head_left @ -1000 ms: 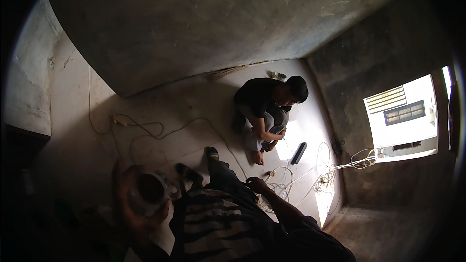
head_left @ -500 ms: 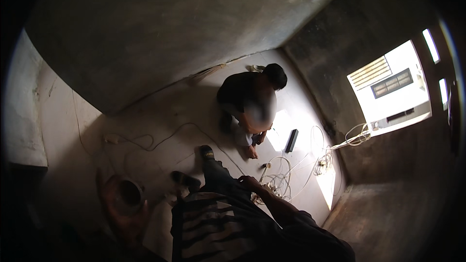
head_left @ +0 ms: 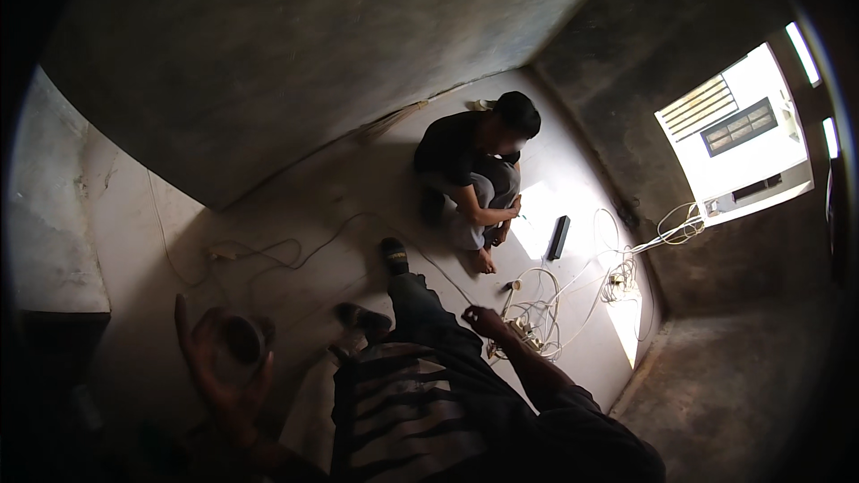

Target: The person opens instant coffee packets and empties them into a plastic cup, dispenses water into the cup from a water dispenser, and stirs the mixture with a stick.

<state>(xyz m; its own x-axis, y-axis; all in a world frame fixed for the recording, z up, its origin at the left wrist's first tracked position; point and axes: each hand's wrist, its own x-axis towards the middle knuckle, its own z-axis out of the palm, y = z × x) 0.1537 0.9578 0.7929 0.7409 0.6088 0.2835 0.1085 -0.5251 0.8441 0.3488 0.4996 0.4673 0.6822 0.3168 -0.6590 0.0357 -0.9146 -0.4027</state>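
Observation:
At the lower left my left hand (head_left: 215,362) curves around a round, dark-mouthed, cup-like thing (head_left: 243,340), one finger sticking up; shadow blurs its kind. My right hand (head_left: 484,322) is closed in front of my right leg, above a tangle of white cables (head_left: 537,317). A thin cord (head_left: 438,270) crossing the floor meets its fingertips in the picture; whether they pinch it I cannot tell. Beyond the tangle lie a long black box (head_left: 558,238) and a small round roll-like piece (head_left: 512,286).
Another person (head_left: 474,174) squats ahead, arms around the knees. A bright window (head_left: 743,139) opens at right, with a cable bundle (head_left: 680,228) running from it to the floor. A broom-like bundle (head_left: 394,118) lies along the dark wall (head_left: 295,63). My sandalled feet (head_left: 394,257) are below.
My view has shifted, so the room sits higher and further right. My right hand has come away from my leg. The other person has sat up, arms now drawn around the knees.

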